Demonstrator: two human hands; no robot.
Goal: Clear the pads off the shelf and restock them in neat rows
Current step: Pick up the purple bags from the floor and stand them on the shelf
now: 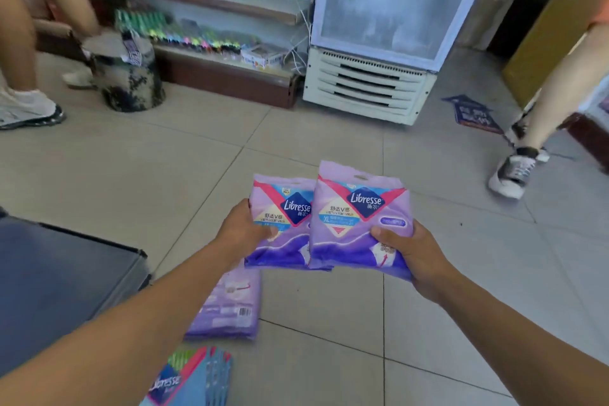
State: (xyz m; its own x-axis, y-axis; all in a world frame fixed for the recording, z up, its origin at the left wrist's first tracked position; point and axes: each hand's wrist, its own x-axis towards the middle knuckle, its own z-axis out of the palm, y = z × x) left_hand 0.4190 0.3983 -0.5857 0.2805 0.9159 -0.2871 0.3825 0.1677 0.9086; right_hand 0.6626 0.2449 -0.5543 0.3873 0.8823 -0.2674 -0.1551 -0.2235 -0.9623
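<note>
Both my hands hold purple Libresse pad packs above the tiled floor. My left hand grips the left pack at its left edge. My right hand grips the right pack at its lower right corner, and this pack overlaps the left one. Below my left forearm, a purple pack lies back side up on the floor. A stack of blue Libresse packs lies at the bottom edge.
A dark flat surface sits at the left. Ahead stand low shelves with goods, a camouflage bin and a glass-door fridge. One person's legs are at far left, another person's leg at right.
</note>
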